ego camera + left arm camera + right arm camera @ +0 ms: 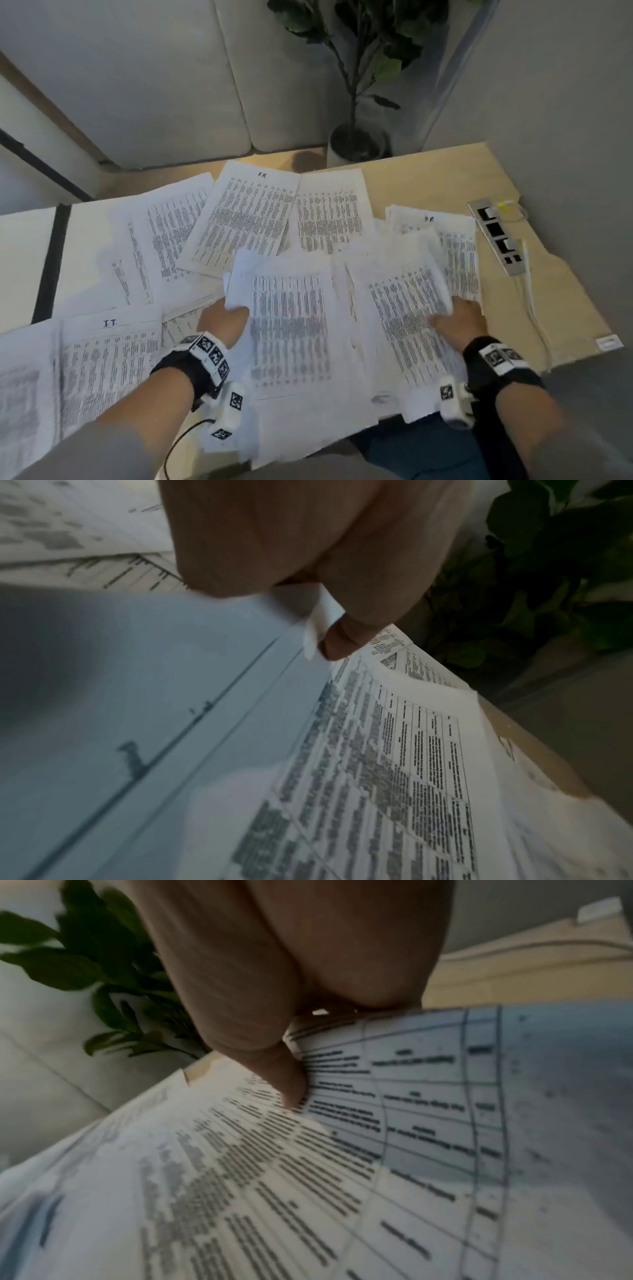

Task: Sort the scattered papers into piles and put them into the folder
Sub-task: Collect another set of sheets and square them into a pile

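Printed table sheets lie scattered and overlapping over the wooden desk [411, 185]. My left hand [233, 310] grips the left edge of a raised sheaf of papers [291, 325]; in the left wrist view its thumb [339, 642] pinches that sheaf [377, 750] from on top. My right hand [445, 317] holds the right side of a neighbouring sheaf [400, 308], with the thumb [287, 1085] pressed on the print [274, 1164]. Sheets headed "IT" [109, 342] and "HK" [246, 216] lie flat. A white flat cover with a black spine [51, 260], possibly the folder, lies at the left.
A silver power strip [496, 236] with a white cable [531, 301] sits on the desk's right side. A potted plant [359, 144] and pale sofa cushions [137, 85] stand behind the desk. The held papers overhang the near edge above my lap [411, 448].
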A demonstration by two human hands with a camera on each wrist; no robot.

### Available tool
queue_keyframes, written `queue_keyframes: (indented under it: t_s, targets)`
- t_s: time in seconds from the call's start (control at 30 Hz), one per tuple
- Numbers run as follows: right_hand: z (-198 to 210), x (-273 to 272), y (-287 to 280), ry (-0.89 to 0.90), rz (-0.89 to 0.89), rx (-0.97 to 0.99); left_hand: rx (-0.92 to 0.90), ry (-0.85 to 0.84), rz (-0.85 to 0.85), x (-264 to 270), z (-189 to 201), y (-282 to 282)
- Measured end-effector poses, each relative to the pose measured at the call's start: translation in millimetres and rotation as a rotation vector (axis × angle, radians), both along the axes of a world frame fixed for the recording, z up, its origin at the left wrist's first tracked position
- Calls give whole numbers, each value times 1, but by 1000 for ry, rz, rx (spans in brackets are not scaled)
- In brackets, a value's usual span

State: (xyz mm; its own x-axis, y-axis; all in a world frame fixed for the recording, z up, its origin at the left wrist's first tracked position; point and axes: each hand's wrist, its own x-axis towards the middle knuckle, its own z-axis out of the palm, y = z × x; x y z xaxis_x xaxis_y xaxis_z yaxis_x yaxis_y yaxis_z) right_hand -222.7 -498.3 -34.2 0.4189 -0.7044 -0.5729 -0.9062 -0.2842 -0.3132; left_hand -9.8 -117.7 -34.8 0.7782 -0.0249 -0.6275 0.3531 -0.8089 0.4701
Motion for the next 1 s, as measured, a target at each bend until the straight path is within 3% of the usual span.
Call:
queue_keyframes:
  t_s: [0.23,0.4,0.57,0.73,0.87,1.0]
  targets:
    - [-16,1,11,163,17,-114,-45,27,76,-14,0,-12]
    - [-12,6,8,119,-11,-88,-55,-4,45,-29,-2,-10]
    - [-2,2,5,-139,-90,0,-79,-104,84,-27,5,14]
    - [20,-4,-3,-291,-223,256,-143,-56,373,-1,26,68]
    - [27,-6,-8,-339,-181,353,-178,-57,332,-2,31,93]
    - [47,6,-3,-553,-257,534,-200,-174,234,-11,32,91]
